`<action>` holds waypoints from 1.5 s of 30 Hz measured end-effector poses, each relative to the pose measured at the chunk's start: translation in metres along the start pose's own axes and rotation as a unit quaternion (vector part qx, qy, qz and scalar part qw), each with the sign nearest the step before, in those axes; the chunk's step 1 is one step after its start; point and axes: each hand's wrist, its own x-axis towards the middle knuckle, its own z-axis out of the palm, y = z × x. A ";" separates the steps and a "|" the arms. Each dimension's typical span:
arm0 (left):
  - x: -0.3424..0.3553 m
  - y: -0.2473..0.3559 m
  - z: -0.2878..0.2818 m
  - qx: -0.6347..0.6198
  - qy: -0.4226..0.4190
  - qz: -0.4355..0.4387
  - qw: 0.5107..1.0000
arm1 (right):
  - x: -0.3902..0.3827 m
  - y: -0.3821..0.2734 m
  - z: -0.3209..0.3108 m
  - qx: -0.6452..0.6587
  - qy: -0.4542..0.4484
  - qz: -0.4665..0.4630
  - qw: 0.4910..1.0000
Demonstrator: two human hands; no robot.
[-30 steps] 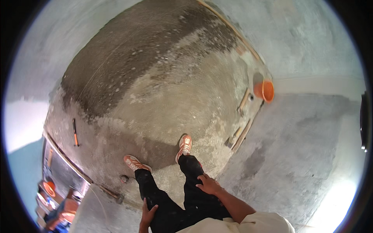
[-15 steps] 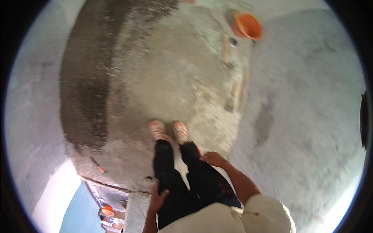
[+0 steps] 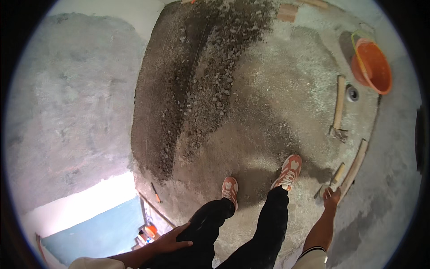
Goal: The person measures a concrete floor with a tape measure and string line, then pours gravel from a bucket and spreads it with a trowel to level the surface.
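Observation:
My left hand (image 3: 175, 240) rests on my left thigh in black trousers, fingers spread and holding nothing. Low at the right, my right hand (image 3: 331, 197) reaches down to the floor with its fingers loosely bent and apart. Beside its fingertips lies a trowel (image 3: 338, 174) with a wooden handle; its metal blade (image 3: 319, 193) is just left of the hand. A long wooden strip (image 3: 356, 166) lies along the wall, its near end close to or partly behind that hand. Contact with either thing is unclear.
A hatchet-like tool (image 3: 339, 103) with a wooden handle lies farther off, next to a grey roll (image 3: 352, 93) and an orange bucket (image 3: 377, 67). Dark rubble (image 3: 215, 80) runs along the left floor. An orange-handled tool (image 3: 156, 193) lies near the doorway.
I have stepped wider and bent toward the right wall. My right hand has left my right thigh and gone down beside the trowel. My left hand stays on my leg.

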 end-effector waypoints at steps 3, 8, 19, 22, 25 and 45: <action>0.027 0.061 0.009 0.093 0.002 -0.034 0.995 | 0.059 -0.017 0.002 0.033 0.052 0.050 0.997; 0.025 0.155 0.000 0.156 0.001 -0.093 0.983 | 0.116 -0.042 -0.010 0.048 -0.019 0.332 0.942; -0.047 0.233 -0.092 0.195 0.162 0.023 0.967 | -0.171 -0.060 0.098 -0.134 -0.065 0.000 0.989; -0.044 0.250 -0.149 0.228 0.088 0.030 0.969 | -0.285 -0.113 0.073 -0.539 -0.201 -0.173 0.799; -0.035 0.243 -0.193 0.234 0.066 0.063 0.968 | -0.455 -0.174 0.088 -0.691 -0.343 -0.265 0.578; 0.134 0.282 -0.421 -0.141 0.198 0.237 0.941 | -0.458 -0.303 0.845 -0.617 -0.403 -0.342 0.583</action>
